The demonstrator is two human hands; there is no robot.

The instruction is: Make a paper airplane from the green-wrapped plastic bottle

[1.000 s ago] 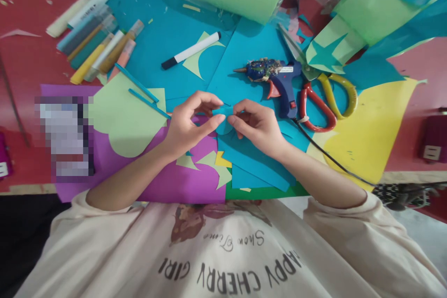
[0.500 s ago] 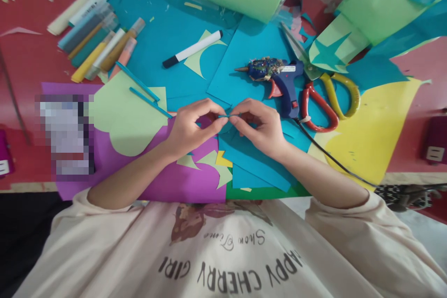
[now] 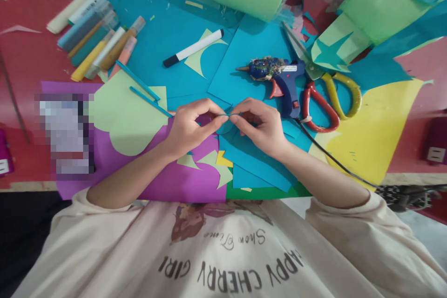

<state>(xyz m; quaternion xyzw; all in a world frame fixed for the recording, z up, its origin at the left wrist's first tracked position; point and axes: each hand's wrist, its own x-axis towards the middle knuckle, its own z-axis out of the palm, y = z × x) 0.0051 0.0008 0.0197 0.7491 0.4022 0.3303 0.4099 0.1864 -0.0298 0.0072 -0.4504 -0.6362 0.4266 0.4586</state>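
Note:
My left hand (image 3: 199,123) and my right hand (image 3: 258,123) meet at the middle of the table, thumbs and forefingers pinched together. Between the fingertips runs a small blue paper strip (image 3: 227,114), mostly covered by the fingers. Both hands grip it, above blue sheets (image 3: 251,160) and a purple sheet (image 3: 153,177). Two narrow rolled blue strips (image 3: 139,81) lie left of my left hand on a light green cut-out (image 3: 129,125). Just beyond my right hand rests a blue glue gun (image 3: 279,79) with a red trigger.
Scissors (image 3: 316,88) with red and yellow handles lie right of the glue gun; its black cord (image 3: 331,158) runs toward the right edge. Several markers (image 3: 101,37) lie at upper left, one white marker (image 3: 193,48) nearer the middle. A phone-like blurred object (image 3: 68,135) sits at left.
Both hands stay nearly in place, still pinching the blue strip. The fingertips have shifted very slightly, and less of the strip shows between them.

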